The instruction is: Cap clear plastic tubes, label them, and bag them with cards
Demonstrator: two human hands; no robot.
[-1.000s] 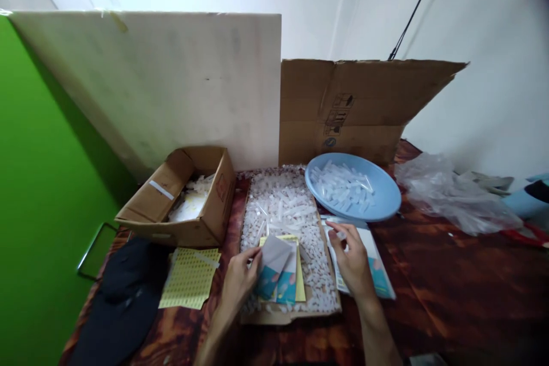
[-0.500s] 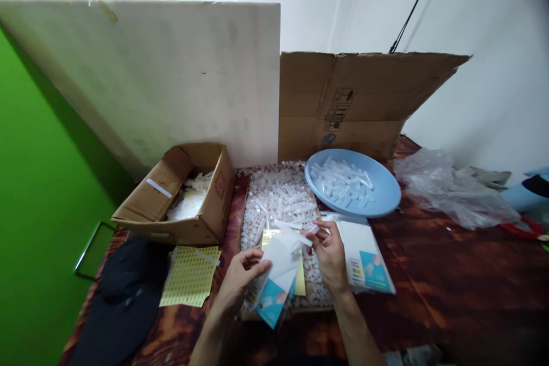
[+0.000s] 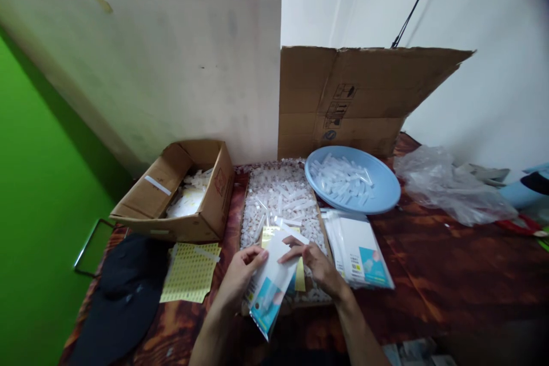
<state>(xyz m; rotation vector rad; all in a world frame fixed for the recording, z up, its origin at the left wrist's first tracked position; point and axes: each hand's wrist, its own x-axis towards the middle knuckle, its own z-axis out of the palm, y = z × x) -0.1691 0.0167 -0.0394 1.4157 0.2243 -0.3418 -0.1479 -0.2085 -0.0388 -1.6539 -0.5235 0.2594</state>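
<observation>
My left hand [image 3: 237, 276] grips a small white and blue packet [image 3: 269, 286] by its left edge, tilted toward me. My right hand [image 3: 316, 263] is at the packet's top opening, fingers pinching it together with a small clear plastic piece [image 3: 295, 235]. Both hands hover over a flat cardboard tray [image 3: 246, 206] heaped with small white plastic pieces [image 3: 283, 197]. A stack of matching packets [image 3: 359, 249] lies just right of the tray. Behind it a light blue bowl [image 3: 383, 180] holds several clear tubes [image 3: 341, 178].
An open cardboard box [image 3: 182, 190] sits at the left with white pieces inside. Yellow sticker sheets [image 3: 189, 272] and a black cap [image 3: 120, 293] lie at front left. A crumpled plastic bag [image 3: 448, 186] is at right. A white board [image 3: 163, 68] and a cardboard flap [image 3: 355, 94] stand behind.
My right hand moved left from the packet stack to the mouth of the packet, carrying a small clear piece. My left hand lifted the packet and tilted it toward me.
</observation>
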